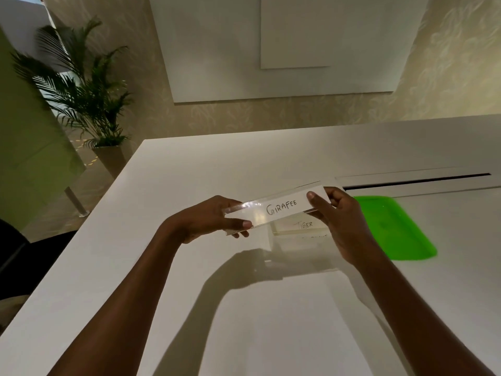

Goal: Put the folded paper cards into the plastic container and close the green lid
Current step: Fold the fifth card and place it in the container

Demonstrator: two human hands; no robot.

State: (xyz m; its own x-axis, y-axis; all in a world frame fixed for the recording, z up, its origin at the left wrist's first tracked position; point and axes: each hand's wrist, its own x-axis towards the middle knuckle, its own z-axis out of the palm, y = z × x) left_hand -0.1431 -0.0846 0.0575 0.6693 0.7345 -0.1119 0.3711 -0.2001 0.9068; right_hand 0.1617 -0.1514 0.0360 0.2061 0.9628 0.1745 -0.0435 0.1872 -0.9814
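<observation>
Pale patterned wallpaper and a big white panel [271, 50] fill the back of the room, and at the far left a potted palm [81, 85] stands on the floor, near the corner of the white table [189, 169]. Above this table my left grip [208, 219] holds the left end of a long paper card [282, 206]: the thumb lies on the front face and the other fingers are curled behind it. The card is up in the air, a little tilted, with its right end higher, and the handwritten word GIRAFEE is on the side that faces me. Its edges look clear and shiny, like a transparent cover, but I cannot tell this for sure. Under the card, on the table, sits the plastic container [295, 252]; it is transparent and open, and inside it lies another card [303, 225] with the word TIGER. My right grip [341, 223] pinches the right end of the lifted card, thumb on the front and fingers behind, and it hides part of the container's right side. Just to the right of this grip the green lid [398, 232] lies flat on the table, beside the container and not on it. Behind the lid a long dark slot [417, 180] runs across the table top
</observation>
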